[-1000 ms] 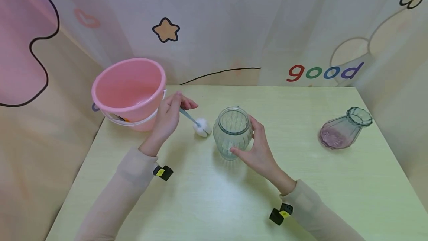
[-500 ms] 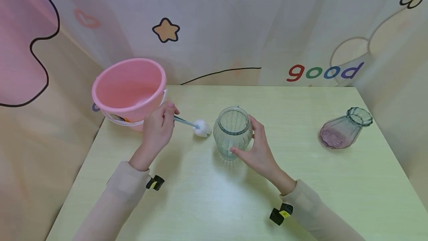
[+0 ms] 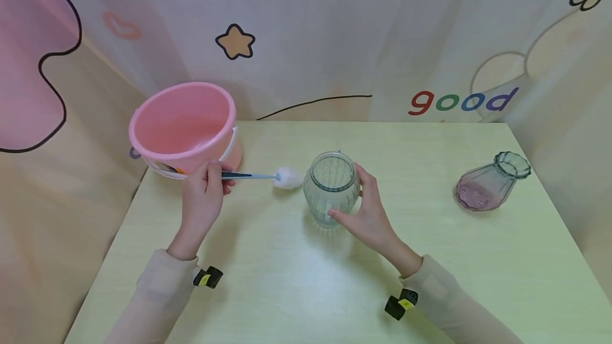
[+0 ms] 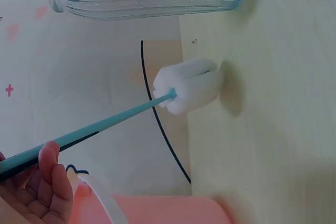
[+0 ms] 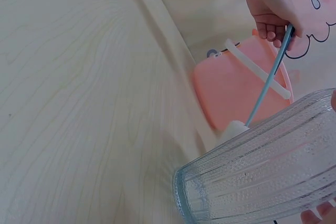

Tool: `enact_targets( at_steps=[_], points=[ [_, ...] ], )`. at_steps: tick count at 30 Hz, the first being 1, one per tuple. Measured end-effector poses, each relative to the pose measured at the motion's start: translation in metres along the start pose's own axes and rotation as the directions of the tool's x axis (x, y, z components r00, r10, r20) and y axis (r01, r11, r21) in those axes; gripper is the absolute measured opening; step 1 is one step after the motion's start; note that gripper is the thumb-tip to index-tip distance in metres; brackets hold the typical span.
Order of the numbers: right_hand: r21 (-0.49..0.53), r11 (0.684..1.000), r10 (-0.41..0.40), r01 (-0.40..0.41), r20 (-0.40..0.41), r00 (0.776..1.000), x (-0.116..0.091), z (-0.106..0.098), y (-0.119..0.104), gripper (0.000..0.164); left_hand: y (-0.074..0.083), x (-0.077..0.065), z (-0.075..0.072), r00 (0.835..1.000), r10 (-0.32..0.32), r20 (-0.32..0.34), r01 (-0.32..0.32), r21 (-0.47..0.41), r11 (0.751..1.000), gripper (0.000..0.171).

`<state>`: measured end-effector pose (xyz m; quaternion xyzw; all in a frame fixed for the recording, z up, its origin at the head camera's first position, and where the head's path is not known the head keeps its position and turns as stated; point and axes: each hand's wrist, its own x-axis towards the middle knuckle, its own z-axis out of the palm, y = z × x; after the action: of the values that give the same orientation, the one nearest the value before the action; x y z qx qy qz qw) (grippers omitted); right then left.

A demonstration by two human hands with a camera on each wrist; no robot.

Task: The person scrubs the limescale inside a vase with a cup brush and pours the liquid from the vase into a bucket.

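Note:
My left hand (image 3: 203,198) grips the blue handle of a sponge bottle brush (image 4: 189,85), near the handle's end. The brush's white sponge head points right and down, low over the table and just left of a ribbed glass jar (image 3: 331,200). That jar stands upright with its mouth up. My right hand (image 3: 370,219) holds it from the right side, thumb in front and fingers behind. In the right wrist view the glass jar (image 5: 257,166) fills the lower right and overlaps part of the sponge head.
A pink bucket (image 3: 229,155) with a white handle stands at the table's back left, close behind my left hand. A tinted glass vase (image 3: 487,187), purple at the bottom, leans tilted at the right of the light wooden table (image 3: 296,291). Printed curtain (image 3: 306,25) hangs behind.
My left hand has moved left and toward me, swinging the brush handle from steep to nearly level. The sponge head stays beside the jar. My right hand and the jar have not moved.

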<state>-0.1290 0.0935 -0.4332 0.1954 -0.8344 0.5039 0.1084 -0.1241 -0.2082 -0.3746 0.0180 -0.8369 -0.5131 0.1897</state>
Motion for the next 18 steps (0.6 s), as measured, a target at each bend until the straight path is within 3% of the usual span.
enact_targets(
  at_steps=[5,9,14,18],
  points=[
    [-0.003,1.000,-0.006,0.006,0.003,1.000,0.000,0.000,0.001,0.101,-0.005,-0.007,-0.001,1.000,0.019,0.015,-0.019,-0.006,1.000,0.029],
    [-0.003,1.000,-0.012,0.012,0.004,1.000,0.001,0.001,0.001,0.101,-0.022,-0.015,-0.001,0.998,0.030,0.057,-0.031,0.017,0.999,0.022],
    [-0.002,1.000,-0.006,0.006,0.006,1.000,0.001,0.001,0.002,0.100,-0.034,-0.026,-0.003,0.983,0.013,0.185,-0.040,0.143,0.989,0.013],
    [0.003,1.000,-0.012,0.012,0.004,1.000,0.000,0.001,0.003,0.100,-0.044,-0.028,-0.005,0.965,-0.007,0.262,-0.072,0.290,0.954,0.013]
  ],
)
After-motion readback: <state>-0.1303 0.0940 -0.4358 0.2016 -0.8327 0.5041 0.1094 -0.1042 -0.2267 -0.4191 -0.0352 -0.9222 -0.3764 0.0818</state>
